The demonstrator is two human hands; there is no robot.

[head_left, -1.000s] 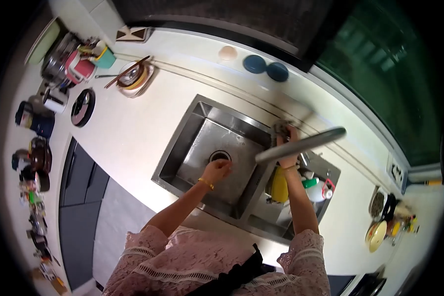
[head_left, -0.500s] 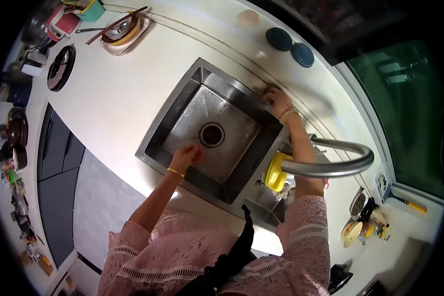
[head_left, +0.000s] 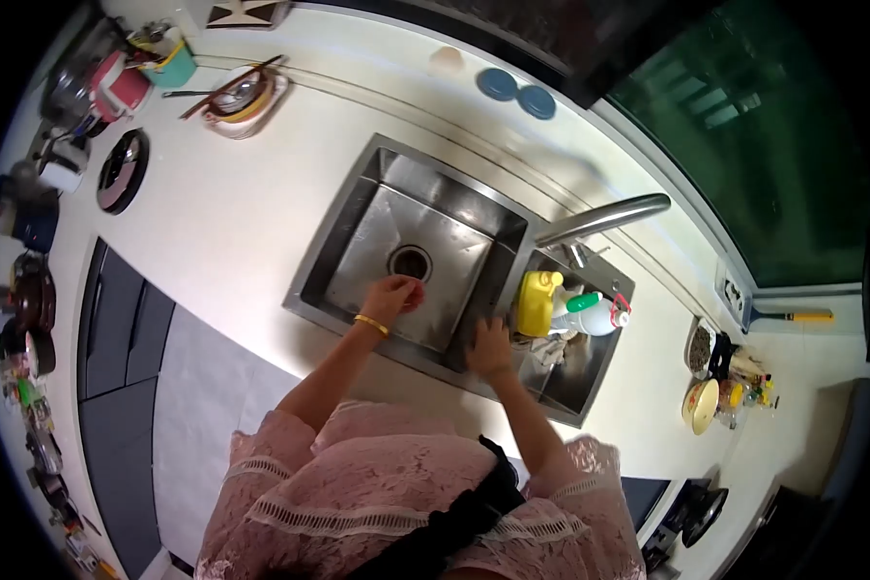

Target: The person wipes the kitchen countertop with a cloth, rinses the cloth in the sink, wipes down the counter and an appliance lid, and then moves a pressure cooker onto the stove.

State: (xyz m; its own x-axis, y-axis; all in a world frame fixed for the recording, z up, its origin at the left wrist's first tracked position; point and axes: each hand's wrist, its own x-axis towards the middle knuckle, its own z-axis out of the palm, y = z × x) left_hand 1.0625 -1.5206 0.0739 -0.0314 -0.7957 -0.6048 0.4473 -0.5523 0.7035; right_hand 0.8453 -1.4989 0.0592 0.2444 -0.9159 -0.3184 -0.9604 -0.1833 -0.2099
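Clock positions are read from the drain (head_left: 411, 263), with 12 o'clock at the top of the view. The left hand (head_left: 387, 301) is over the near part of the large basin (head_left: 430, 217), at 7 o'clock. Its fingers are closed around a red item (head_left: 415, 296), which lies at 6 o'clock, just beside the drain in this view. The hand covers part of the item; its exact kind, and whether it touches the basin floor, cannot be told. A yellow bracelet (head_left: 370, 325) is on the left wrist.

The right hand (head_left: 491, 350) is between 4 and 5 o'clock, at the divider beside the small basin (head_left: 551, 389). Its fingers point downward and are partly hidden; whether they grasp anything cannot be told.

A yellow bottle (head_left: 536, 304) stands between 3 and 4 o'clock, near the right hand. Just beyond it is a clear bottle (head_left: 599, 319) with a red handle. A crumpled cloth (head_left: 549, 349) lies at 4 o'clock, near the yellow bottle. The tap (head_left: 609, 216) extends between 2 and 3 o'clock. On the surface (head_left: 261, 213), between 10 and 11 o'clock, stacked bowls (head_left: 240, 106) carry chopsticks (head_left: 213, 99).
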